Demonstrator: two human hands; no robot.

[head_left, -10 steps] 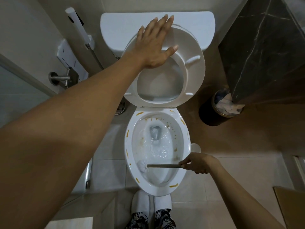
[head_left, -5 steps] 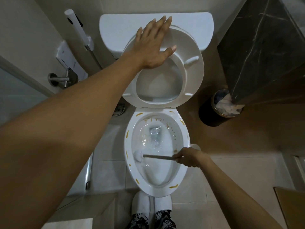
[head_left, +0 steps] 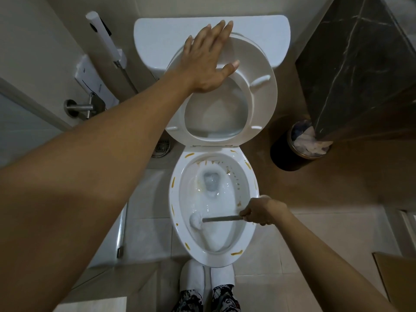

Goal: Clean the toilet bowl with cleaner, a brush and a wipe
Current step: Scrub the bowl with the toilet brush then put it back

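The white toilet bowl [head_left: 247, 235] stands open below me, with yellow-brown smears along its rim and foamy water inside. My left hand [head_left: 208, 61] lies flat with straight fingers on the raised seat [head_left: 263, 95], holding it back against the tank [head_left: 258, 30]. My right hand [head_left: 258, 210] grips the grey handle of the toilet brush [head_left: 221, 219] at the bowl's right rim. The brush's white head [head_left: 195, 220] presses on the left inner wall of the bowl.
A black bin [head_left: 297, 147] full of crumpled paper stands right of the toilet under a dark marble counter [head_left: 360, 64]. On the left wall hang a bidet sprayer [head_left: 105, 43] and a metal holder [head_left: 78, 106]. A floor drain [head_left: 162, 147] lies left of the bowl. My white slippers [head_left: 207, 280] touch the bowl's front.
The brush head swept from the lower left wall of the bowl upward along it, then back down a little. My left hand stayed on the raised seat.
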